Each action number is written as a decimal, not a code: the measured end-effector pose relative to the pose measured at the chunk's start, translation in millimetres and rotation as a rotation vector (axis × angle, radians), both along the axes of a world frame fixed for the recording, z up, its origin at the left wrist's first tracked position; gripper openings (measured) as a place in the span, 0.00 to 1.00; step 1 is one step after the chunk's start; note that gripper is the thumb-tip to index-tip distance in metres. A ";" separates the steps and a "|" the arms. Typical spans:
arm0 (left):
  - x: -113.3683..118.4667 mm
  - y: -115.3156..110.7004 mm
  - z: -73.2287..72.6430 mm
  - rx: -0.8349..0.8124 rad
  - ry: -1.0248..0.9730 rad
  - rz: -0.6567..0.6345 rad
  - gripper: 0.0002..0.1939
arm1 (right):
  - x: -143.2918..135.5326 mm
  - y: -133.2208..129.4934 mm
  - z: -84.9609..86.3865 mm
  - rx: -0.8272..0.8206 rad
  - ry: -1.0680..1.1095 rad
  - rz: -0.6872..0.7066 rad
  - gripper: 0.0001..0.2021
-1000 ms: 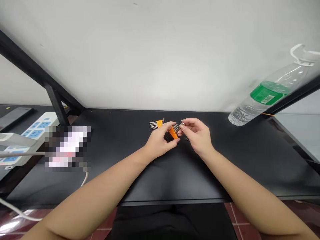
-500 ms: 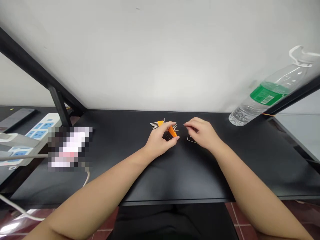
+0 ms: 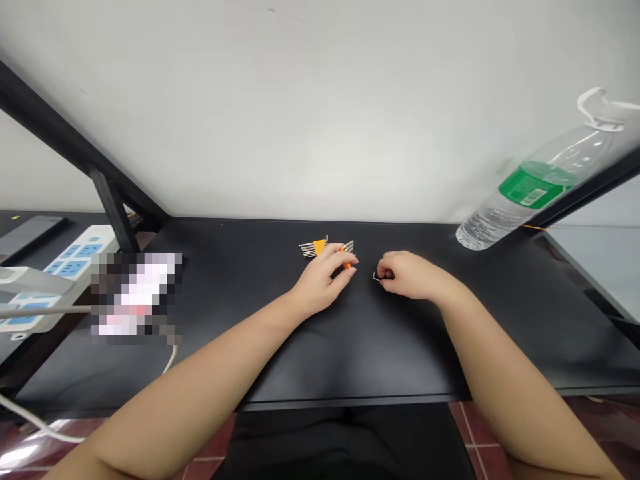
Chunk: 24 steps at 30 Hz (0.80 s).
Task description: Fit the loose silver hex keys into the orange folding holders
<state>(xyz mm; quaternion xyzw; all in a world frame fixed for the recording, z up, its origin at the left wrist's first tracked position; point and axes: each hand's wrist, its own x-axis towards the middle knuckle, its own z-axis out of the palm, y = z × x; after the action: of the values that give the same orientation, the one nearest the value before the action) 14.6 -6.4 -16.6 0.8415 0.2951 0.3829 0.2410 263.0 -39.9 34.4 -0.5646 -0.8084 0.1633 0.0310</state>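
Observation:
My left hand is closed around an orange hex key holder, with several metal keys poking out above the fingertips. Just behind that hand, a second orange piece lies on the black tabletop with a row of silver hex keys in it; whether the two orange pieces are joined is hidden by my fingers. To the right, my right hand is low at the table, its thumb and fingers pinched on a small L-shaped hex key. Most of this key is hidden by the fingers.
A large water bottle with a green label stands at the back right. On the left are a white power strip, a blurred-out phone-like object and a pale cable. A white wall rises behind the table.
My right hand has lowered to the table and closed on the L-shaped hex key. The left hand has tilted the orange holder slightly and stayed in nearly the same place.

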 end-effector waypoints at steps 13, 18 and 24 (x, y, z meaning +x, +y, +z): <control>-0.4 2.6 -0.2 -0.012 -0.073 -0.024 0.11 | -9.3 -0.8 1.4 0.122 0.402 -0.228 0.04; 1.0 1.7 -4.2 -0.090 -0.103 -0.012 0.19 | -7.3 -0.2 0.5 -0.043 0.306 -0.107 0.06; 2.0 0.3 -3.4 -0.105 -0.091 0.012 0.24 | -17.5 -1.7 -11.1 -0.092 0.692 -0.078 0.08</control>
<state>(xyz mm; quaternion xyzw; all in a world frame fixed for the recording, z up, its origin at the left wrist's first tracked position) 16.7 -6.2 -20.0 0.8077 0.3087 0.4062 0.2956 245.5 -41.6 23.3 -0.5070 -0.7195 0.3802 0.2840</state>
